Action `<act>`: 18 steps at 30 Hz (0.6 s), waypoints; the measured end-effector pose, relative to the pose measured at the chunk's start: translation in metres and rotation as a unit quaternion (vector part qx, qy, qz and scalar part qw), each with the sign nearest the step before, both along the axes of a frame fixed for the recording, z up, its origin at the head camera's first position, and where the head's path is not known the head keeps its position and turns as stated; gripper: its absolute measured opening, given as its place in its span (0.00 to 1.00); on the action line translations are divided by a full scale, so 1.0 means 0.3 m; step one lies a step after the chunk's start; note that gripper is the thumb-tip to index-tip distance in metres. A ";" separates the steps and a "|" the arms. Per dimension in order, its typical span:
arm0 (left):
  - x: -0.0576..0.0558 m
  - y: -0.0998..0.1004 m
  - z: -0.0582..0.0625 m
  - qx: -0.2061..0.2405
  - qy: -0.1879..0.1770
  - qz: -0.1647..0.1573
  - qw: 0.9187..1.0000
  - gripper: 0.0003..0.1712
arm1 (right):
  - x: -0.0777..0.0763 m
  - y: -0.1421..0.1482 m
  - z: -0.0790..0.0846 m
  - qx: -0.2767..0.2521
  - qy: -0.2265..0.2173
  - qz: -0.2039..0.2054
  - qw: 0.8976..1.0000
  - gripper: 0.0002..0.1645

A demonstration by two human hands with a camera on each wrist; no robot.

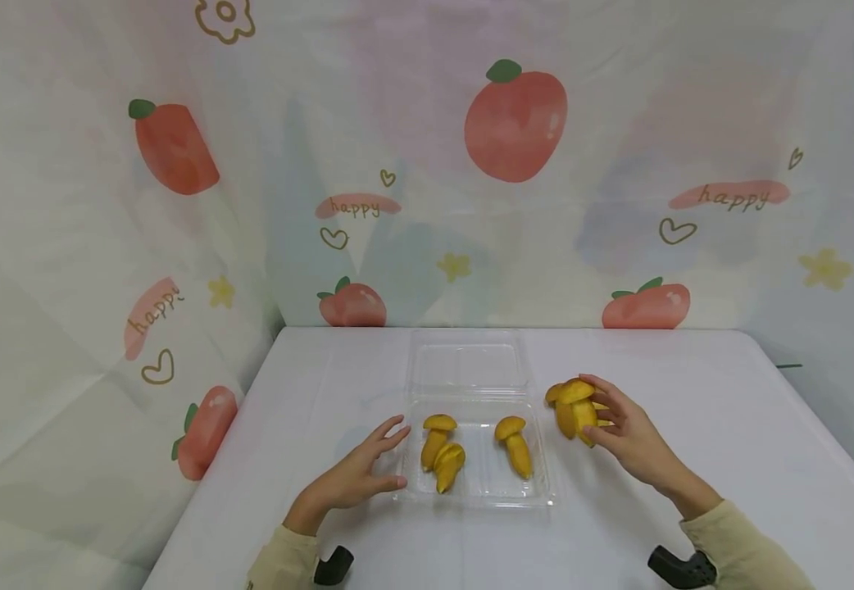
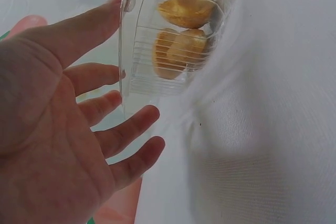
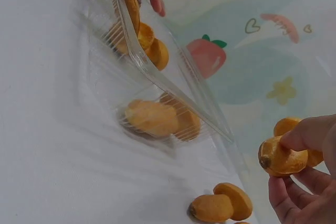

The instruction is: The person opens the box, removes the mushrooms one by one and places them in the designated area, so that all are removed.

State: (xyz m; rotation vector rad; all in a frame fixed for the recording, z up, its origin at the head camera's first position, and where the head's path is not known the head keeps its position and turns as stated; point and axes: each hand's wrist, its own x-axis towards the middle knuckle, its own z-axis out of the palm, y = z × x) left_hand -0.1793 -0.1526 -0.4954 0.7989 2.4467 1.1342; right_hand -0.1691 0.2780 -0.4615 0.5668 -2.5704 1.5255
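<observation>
A clear plastic clamshell box (image 1: 482,498) lies with its lid (image 1: 467,365) folded back. Two yellow mushrooms (image 1: 438,442) sit close together in its left side, and a single mushroom (image 1: 514,447) lies at the right. My left hand (image 1: 356,471) is at the box's left edge, fingers spread; in the left wrist view its thumb (image 2: 89,30) touches the rim. To the right of the box, my right hand (image 1: 637,442) pinches a mushroom (image 3: 283,157) between thumb and fingers. Another mushroom (image 3: 212,208) lies on the table below it. Yellow shows behind the fingers, partly hidden.
A white cloth covers the table (image 1: 737,426). Behind it and at the left hang pale sheets (image 1: 412,98) printed with fruit and lettering. Black wrist mounts (image 1: 681,567) sit by both sleeves.
</observation>
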 end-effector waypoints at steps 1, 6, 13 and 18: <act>0.000 0.000 0.001 0.001 0.000 0.000 1.000 0.45 | -0.001 0.006 -0.001 0.001 0.005 -0.001 1.000 0.40; 0.002 -0.001 0.003 0.007 -0.002 0.002 1.000 0.45 | -0.006 0.032 -0.010 0.003 0.016 -0.005 1.000 0.39; -0.002 0.001 -0.001 0.003 0.002 0.000 1.000 0.45 | -0.014 0.084 -0.017 0.018 0.014 -0.028 0.999 0.42; -0.002 -0.001 -0.003 0.003 -0.001 0.000 1.000 0.45 | -0.014 0.118 -0.027 0.028 0.006 -0.044 0.999 0.42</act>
